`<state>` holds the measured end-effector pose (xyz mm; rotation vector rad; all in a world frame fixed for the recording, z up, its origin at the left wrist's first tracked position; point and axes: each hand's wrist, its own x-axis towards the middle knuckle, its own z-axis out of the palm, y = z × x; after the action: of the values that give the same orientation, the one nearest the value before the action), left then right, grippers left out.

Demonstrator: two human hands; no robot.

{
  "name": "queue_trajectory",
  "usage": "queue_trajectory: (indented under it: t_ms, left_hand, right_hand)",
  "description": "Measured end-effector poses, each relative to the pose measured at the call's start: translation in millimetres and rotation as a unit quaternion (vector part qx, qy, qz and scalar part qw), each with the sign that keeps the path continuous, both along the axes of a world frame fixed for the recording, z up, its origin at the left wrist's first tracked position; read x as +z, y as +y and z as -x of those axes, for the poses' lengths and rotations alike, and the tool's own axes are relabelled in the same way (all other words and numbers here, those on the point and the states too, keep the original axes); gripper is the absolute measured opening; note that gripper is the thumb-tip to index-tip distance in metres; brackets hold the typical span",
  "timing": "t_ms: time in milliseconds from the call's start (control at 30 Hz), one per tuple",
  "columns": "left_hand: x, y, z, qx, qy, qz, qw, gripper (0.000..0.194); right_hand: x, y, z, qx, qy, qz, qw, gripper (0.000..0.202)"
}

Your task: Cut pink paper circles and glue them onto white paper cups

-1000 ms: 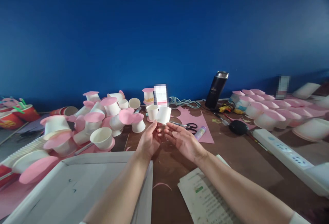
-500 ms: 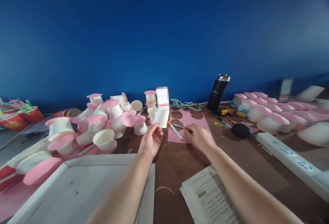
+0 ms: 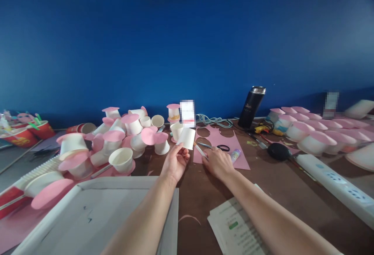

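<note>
A white paper cup (image 3: 187,138) is tilted on its side in my left hand (image 3: 177,162), which grips it between thumb and fingers. Just to the right, my right hand (image 3: 217,162) has its fingers on a white stick-like tool with an orange end (image 3: 200,149), over a pink paper sheet (image 3: 214,135) with round cut-outs. Scissors with black handles (image 3: 223,147) and a small purple tube (image 3: 235,155) lie on that sheet beyond and beside my right hand. Another white cup (image 3: 175,130) stands behind the held one.
Many cups with pink discs (image 3: 113,136) crowd the left; more rows (image 3: 318,140) fill the right. A white tray (image 3: 128,183) lies front left, printed papers (image 3: 230,224) front centre. A black bottle (image 3: 251,107) stands behind, a power strip (image 3: 330,177) at right.
My right hand has moved left from the scissors to the stick-like tool, uncovering the scissors' handles and the purple tube. The cup in my left hand has tilted further.
</note>
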<state>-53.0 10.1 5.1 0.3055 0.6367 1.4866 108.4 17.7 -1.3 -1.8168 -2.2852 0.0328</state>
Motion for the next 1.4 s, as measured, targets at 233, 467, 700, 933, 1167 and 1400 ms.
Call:
queue_trajectory:
  t_ms: [233, 467, 700, 933, 1167, 1400]
  left_hand:
    - [-0.9, -0.9, -0.5, -0.007, 0.002, -0.002, 1.0, 0.014]
    - [-7.6, -0.4, -2.3, -0.006, 0.046, 0.025, 0.999, 0.009]
    - [-10.7, -3.5, -9.8, -0.059, 0.151, 0.079, 0.984, 0.01]
    - [-8.7, -6.6, -14.5, -0.08, 0.248, 0.074, 0.963, 0.018]
    - [-15.5, -6.0, -9.9, -0.101, 0.381, 0.084, 0.915, 0.033]
    - [5.3, -16.3, -8.3, -0.031, 0.597, -0.087, 0.797, 0.045]
  right_hand:
    - [3.8, 0.9, -2.3, -0.028, 0.027, 0.011, 0.999, 0.023]
    - [16.1, 0.1, -17.7, -0.073, 0.363, -0.018, 0.929, 0.017]
    - [16.2, -4.6, -13.4, -0.035, 0.744, 0.093, 0.66, 0.026]
    - [11.2, -7.0, -10.2, 0.015, 0.792, 0.153, 0.591, 0.032]
    - [7.7, -10.3, -5.4, 0.028, 0.763, 0.174, 0.623, 0.03]
    - [9.8, -13.3, -5.1, 0.028, 0.704, 0.158, 0.692, 0.034]
